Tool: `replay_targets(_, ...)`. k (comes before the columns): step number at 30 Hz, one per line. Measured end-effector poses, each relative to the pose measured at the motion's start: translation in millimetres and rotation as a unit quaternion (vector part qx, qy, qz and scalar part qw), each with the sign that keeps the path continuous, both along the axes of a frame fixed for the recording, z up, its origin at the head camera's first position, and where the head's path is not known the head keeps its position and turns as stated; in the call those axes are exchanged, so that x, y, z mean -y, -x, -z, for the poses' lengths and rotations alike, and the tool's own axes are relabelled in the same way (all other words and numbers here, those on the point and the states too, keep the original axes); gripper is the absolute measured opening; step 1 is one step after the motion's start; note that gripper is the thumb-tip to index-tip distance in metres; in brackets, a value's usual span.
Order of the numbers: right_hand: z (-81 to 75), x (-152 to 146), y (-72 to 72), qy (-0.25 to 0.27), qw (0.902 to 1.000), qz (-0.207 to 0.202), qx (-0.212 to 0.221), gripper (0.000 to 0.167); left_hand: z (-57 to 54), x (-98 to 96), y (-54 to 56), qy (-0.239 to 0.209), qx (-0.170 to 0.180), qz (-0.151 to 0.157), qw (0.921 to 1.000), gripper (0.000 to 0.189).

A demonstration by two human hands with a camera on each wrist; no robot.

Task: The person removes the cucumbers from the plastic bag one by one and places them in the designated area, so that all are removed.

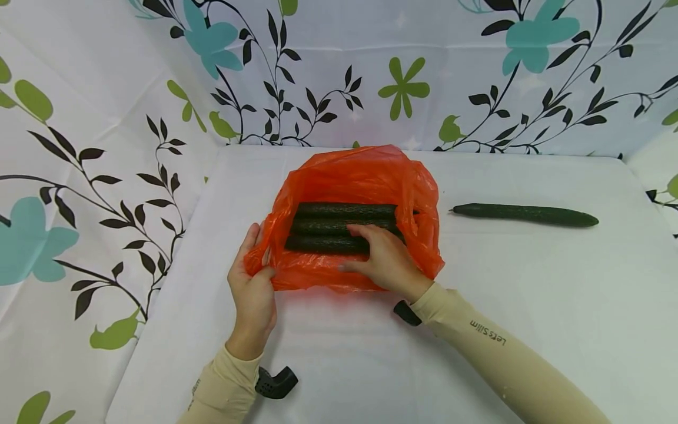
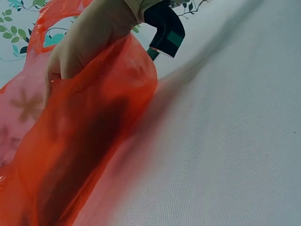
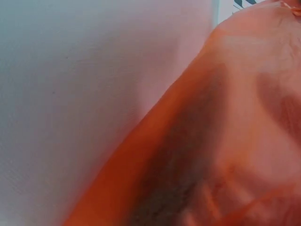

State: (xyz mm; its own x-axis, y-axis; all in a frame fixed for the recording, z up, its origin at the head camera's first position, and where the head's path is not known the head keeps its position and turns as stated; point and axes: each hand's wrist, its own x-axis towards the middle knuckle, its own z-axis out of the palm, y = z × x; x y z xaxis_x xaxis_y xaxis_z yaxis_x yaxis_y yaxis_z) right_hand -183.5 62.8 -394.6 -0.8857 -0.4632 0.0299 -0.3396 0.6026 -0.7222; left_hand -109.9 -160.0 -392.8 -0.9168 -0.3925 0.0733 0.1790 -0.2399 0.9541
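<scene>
Three long dark-green cucumbers lie in a red plastic bag; the left hand grips its left edge, the right hand reaches over them, fingers wide.

White table, pale cloth backdrop behind it, printed with teal flowers, green birds, dark leafy vines

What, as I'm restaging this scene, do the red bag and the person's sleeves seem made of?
The bag: thin plastic film, slightly glossy; it crinkles, and dark shapes show through it in the wrist views.
The sleeves: probably stretchy fabric, matte, as they fit closely; the fibre can't be told.
</scene>
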Motion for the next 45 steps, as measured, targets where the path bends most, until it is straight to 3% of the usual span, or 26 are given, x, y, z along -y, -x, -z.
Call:
replay_targets(6, 5.3, -1, 2.4, -0.022, 0.9995, -0.012, -0.021, 0.076, -0.5, -0.1, -0.2, -0.002, -0.005, 0.004, 1.0, 0.077)
replay_targets(12, 8.1, 0, 3.8, -0.009, 0.9991, -0.014, -0.039, 0.073, -0.5, -0.2, 0.1, -0.011, -0.011, 0.004, 0.9999, 0.078)
replay_targets(27, 16.2, 0, 5.0, 0.016, 0.9982, -0.024, -0.053, 0.041, 0.5, 0.6, 0.3, -0.012, -0.009, -0.001, 0.9999, 0.078)
replay_targets(34, 17.5, -2, 6.7, -0.041, 0.991, -0.032, -0.123, 0.042, 0.4, 0.4, -0.1, -0.01, -0.004, 0.002, 0.9999, 0.078)
replay_targets(39, 18.4, -2, 5.6, -0.086, 0.9851, -0.042, -0.143, 0.043, 0.3, 0.3, -0.2, -0.009, -0.005, 0.001, 1.0, 0.078)
replay_targets(45, 17.8, -9, 1.7, -0.065, 0.9861, -0.053, -0.143, 0.039, 1.8, 1.3, -0.5, -0.008, -0.008, 0.002, 0.9999, 0.079)
